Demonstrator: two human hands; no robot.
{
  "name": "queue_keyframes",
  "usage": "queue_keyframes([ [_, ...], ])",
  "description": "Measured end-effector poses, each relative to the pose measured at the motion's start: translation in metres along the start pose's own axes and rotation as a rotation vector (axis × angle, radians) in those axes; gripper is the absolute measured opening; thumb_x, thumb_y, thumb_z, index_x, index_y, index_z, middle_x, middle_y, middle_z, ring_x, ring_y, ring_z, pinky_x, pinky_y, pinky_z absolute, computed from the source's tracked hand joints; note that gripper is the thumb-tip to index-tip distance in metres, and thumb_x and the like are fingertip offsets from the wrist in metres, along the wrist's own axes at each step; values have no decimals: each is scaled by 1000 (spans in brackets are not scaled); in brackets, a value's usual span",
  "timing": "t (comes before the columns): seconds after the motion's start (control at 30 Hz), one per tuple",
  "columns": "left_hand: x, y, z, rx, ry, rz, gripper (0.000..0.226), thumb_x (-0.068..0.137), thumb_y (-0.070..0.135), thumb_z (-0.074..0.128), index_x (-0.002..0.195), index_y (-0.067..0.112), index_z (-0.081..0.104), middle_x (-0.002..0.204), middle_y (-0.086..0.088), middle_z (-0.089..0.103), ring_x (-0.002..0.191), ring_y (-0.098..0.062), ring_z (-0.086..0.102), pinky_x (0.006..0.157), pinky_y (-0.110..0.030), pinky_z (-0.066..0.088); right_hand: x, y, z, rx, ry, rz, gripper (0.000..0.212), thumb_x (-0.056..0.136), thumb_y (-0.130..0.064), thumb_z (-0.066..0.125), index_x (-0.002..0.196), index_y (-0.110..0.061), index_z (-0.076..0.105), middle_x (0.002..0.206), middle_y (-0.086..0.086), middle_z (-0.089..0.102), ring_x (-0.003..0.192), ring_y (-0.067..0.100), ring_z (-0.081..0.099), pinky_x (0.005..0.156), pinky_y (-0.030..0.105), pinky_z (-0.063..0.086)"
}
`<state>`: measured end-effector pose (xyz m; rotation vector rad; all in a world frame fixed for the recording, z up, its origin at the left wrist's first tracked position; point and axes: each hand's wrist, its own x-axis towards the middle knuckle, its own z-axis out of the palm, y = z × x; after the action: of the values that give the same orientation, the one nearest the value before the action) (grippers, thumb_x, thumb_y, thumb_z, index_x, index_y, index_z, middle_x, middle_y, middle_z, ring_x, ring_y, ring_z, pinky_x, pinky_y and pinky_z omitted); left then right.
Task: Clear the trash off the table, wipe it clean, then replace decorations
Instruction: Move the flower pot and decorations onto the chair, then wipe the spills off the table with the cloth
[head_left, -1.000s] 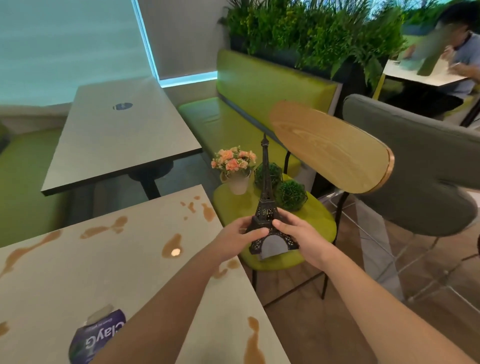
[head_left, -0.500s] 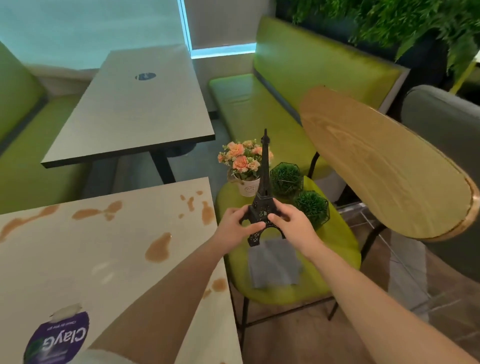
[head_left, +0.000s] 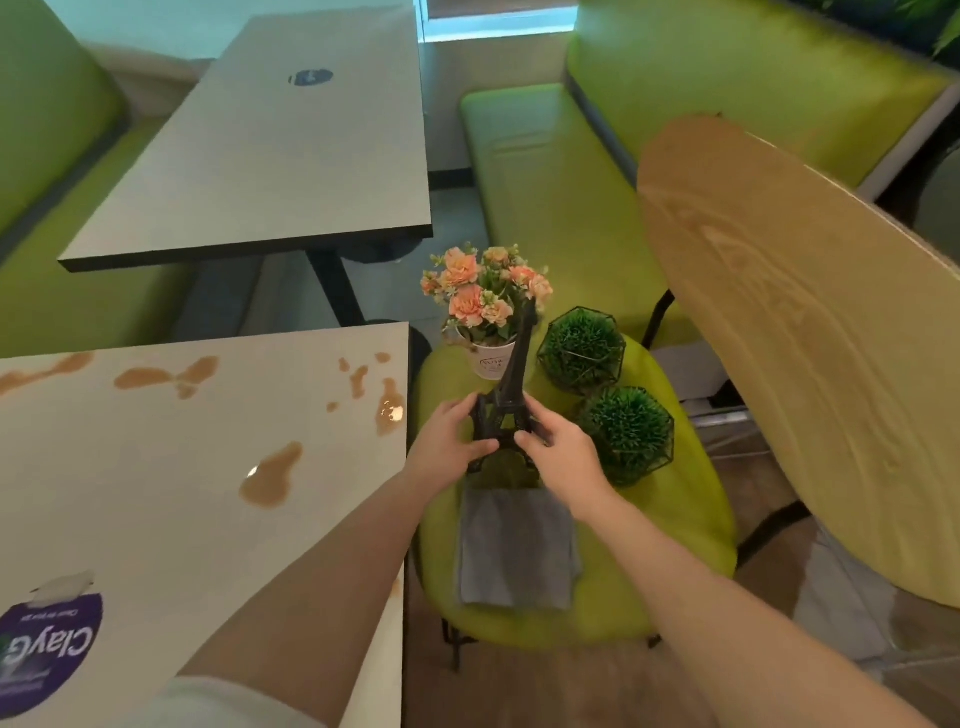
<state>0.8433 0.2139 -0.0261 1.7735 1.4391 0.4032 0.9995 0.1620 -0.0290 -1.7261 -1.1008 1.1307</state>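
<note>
The stained table (head_left: 171, 499) sits left; both hands, left (head_left: 451, 441) and right (head_left: 561, 453), grip the tower model (head_left: 506, 395), now lowered onto the chair seat (head_left: 670, 525), so wiping comes next.

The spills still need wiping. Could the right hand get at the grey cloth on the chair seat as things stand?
Probably not yet: the right hand helps hold the tower model. Once freed, the grey cloth lies uncovered just below it.

Both hands grip a black lattice Eiffel Tower model (head_left: 506, 410) at its base: left hand (head_left: 447, 441), right hand (head_left: 563, 454). Beyond fingers: peach flower pot (head_left: 488, 332). Right of right hand: two green moss balls (head_left: 626, 434). Below wrists: grey folded cloth (head_left: 517, 551).
</note>
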Motion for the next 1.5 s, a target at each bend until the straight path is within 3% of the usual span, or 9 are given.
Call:
queue_keyframes([
  [0.47,15,-7,14,-45,4,-65,74,92,22,66,154,23,26,150,-1,43,136,-22,41,111,-41,36,-3,13,-1,-82,-79,-11,57,96,-12,57,148,-27,39,148,-4,45,136,14,42,114,38,36],
  [0.53,9,-6,14,-55,33,-63,66,93,27,64,151,26,33,147,-1,47,133,-24,44,110,-42,38,-18,13,-5,-72,-8,-16,46,97,-10,56,140,-24,51,140,-3,52,128,12,49,108,30,40],
  [0.63,-7,-4,20,-71,113,-107,60,91,32,66,146,24,42,139,-3,51,125,-24,51,106,-46,43,-48,15,-13,-128,142,-29,28,96,-7,54,117,-23,65,117,-4,57,98,3,55,78,8,41],
  [0.8,-54,-5,42,-14,178,-167,39,91,32,67,125,20,53,118,2,48,102,-13,55,93,-27,46,-82,29,-20,-224,179,219,3,94,-20,62,97,-21,62,97,-2,63,75,8,55,62,26,45],
  [0.93,-84,-17,56,110,17,-73,19,92,33,65,110,27,62,109,5,53,99,-11,55,91,-25,45,-108,38,-20,-398,92,412,29,83,-49,70,90,-22,61,85,-5,65,72,13,59,63,30,48],
  [1.03,-99,-26,64,191,-37,-20,32,90,26,67,121,28,61,119,3,50,116,-18,46,105,-33,40,-116,42,-15,-452,70,449,40,76,-57,75,93,-23,62,91,-6,67,80,15,62,68,32,51],
  [1.17,-117,-31,65,206,-47,-1,45,92,17,63,134,29,52,129,1,44,124,-19,36,109,-29,31,-120,41,-7,-311,80,489,43,80,-38,79,112,-14,63,109,2,67,92,20,61,73,28,44],
  [1.33,-133,-31,65,202,53,-207,62,90,28,67,144,23,38,138,-7,33,131,-27,33,110,-35,30,-124,45,-2,-269,31,515,24,84,-31,75,78,-15,59,85,2,61,80,20,57,77,35,49],
  [1.5,-134,-35,64,-59,45,-411,63,87,38,70,135,9,42,126,-8,57,113,-25,59,87,-33,49,-129,52,2,-272,76,477,18,89,-28,70,81,-21,55,89,-2,62,83,19,59,71,31,47],
])
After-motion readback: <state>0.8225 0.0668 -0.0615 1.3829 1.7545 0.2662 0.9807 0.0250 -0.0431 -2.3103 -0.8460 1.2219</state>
